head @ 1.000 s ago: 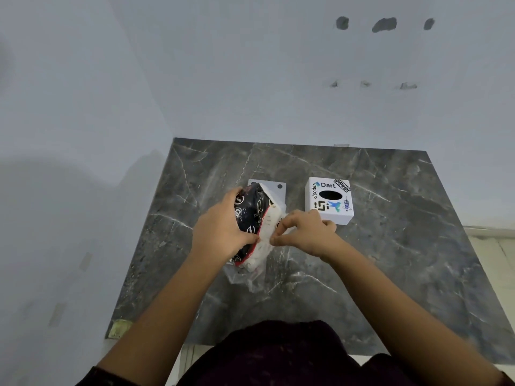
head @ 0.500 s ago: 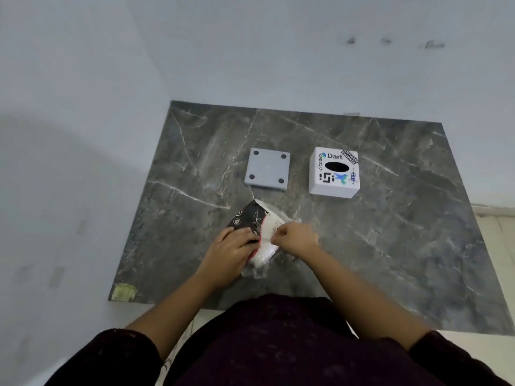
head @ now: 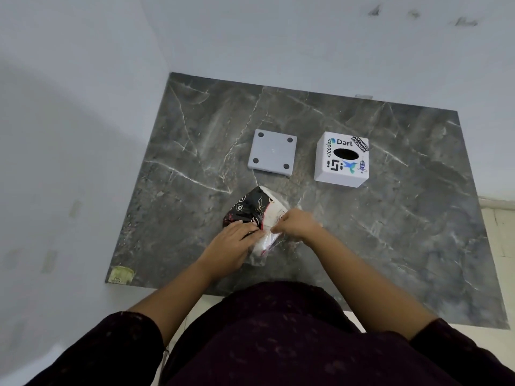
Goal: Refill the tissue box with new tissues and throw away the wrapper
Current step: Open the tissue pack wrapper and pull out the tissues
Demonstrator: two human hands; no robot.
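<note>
A tissue pack (head: 255, 210) in a black, white and red plastic wrapper sits near the front of the dark marble table (head: 390, 232). My left hand (head: 231, 246) grips the pack's black side. My right hand (head: 295, 225) pinches the white wrapper edge right beside it. Farther back stands the white tissue box (head: 342, 159), covered in stickers, with its dark oval slot facing up. To its left lies the box's grey square base plate (head: 272, 154), feet upward. The near part of the pack is hidden under my hands.
Pale walls close the table's left and back sides. A yellowish sticker (head: 120, 275) marks the table's front left corner. A light tiled floor (head: 501, 235) shows at the right. My dark clothing fills the bottom of the view.
The view has tilted down and pulled back. My hands with the tissue pack have come nearer to the table's front edge, away from the base plate and box. Both hands keep their hold.
</note>
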